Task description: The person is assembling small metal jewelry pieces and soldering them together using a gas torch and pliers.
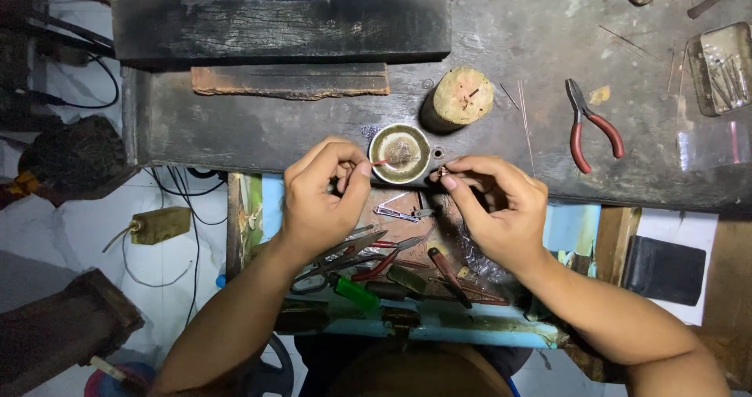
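Two hands worked at a small round dish on the dark surface (501,60).

Left hand (321,197) was pinched shut on a thin red-tipped stick (379,163), tip held over the round dish (399,153), likely to pick up material. Right hand (493,205) was clamped on one small metal piece (442,173), kept just beside the dish rim for short reach. One wooden stump (462,97) stood behind the dish. One pair of red-handled pliers (589,125) was parked to the right. One drawer (439,330) of mixed tools lay below; the count there could not be told.
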